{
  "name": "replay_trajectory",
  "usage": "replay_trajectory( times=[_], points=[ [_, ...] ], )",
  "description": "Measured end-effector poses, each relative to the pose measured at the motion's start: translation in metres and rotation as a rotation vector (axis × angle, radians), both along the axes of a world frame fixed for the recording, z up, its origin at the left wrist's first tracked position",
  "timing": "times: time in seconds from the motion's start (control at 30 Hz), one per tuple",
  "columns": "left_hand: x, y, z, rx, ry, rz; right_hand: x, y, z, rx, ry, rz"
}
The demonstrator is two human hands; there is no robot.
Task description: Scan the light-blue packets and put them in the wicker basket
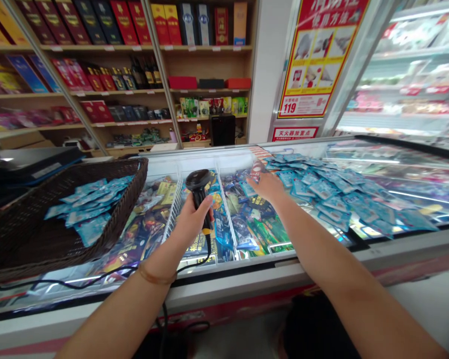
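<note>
Bare forearms extend from the lower edge of the view over a long white chest freezer with black trim (pixel 228 286); the left wrist bears a thin amber-coloured bangle (pixel 155 275). The left hand (pixel 191 217) is closed around the handle of a black handheld scanner with a yellow patch near its base (pixel 198 179), the thumb lying along the grip and the scanner's head uppermost. The scanner stands above the freezer's open section, and a black cable (pixel 115 271) trails from that area leftward along the freezer's near side. The right hand (pixel 268 184) reaches farther forward, its fingers partly extended beside a broad heap of flat, light-blue printed packets (pixel 329 187) spread over the glass top at right; motion blur covers the fingertips, and whether they grip anything cannot be told. Below both hands, white wire dividers (pixel 174 207) separate mixed, brightly coloured packages (pixel 243 219). At left, a dark brown woven basket (pixel 136 199) contains a smaller pile of similar blue packets (pixel 93 199). Background: pale wooden shelves (pixel 205 48) of boxes and bottles, and a red-and-yellow instruction poster (pixel 310 55).
</note>
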State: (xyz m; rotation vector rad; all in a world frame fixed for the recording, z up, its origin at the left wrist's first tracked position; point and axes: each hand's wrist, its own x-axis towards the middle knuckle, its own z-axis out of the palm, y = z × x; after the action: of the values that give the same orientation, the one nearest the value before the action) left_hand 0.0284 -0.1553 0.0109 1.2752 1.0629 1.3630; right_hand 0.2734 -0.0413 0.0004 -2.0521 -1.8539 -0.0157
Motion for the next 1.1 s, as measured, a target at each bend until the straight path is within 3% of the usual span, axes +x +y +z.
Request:
replay_trajectory(
  times=[0.1, 0.3, 0.47, 0.6, 0.7, 0.9, 1.1],
  points=[
    [0.003, -0.001, 0.0, 0.004, 0.009, -0.042, 0.007, 0.005, -0.008, -0.083, 0.012, 0.01],
    [0.005, -0.003, -0.003, -0.019, 0.046, -0.093, -0.01, 0.008, -0.007, -0.106, 0.205, 0.077],
    [0.008, -0.007, 0.0, -0.024, 0.042, -0.121, -0.018, 0.002, 0.0, -0.006, 0.741, 0.117],
    [0.011, -0.011, 0.003, -0.029, 0.049, -0.177, -0.023, 0.0, 0.006, -0.036, 1.29, 0.244],
    [0.012, -0.014, 0.004, -0.023, 0.062, -0.234, -0.027, 0.001, 0.009, -0.015, 1.542, 0.27],
    [0.018, -0.017, 0.001, 0.07, 0.144, -0.321, -0.033, 0.005, 0.006, 0.147, 1.66, 0.402],
    [0.024, -0.016, 0.0, 0.059, 0.223, -0.399, -0.04, 0.012, 0.003, 0.222, 1.688, 0.467]
  ],
)
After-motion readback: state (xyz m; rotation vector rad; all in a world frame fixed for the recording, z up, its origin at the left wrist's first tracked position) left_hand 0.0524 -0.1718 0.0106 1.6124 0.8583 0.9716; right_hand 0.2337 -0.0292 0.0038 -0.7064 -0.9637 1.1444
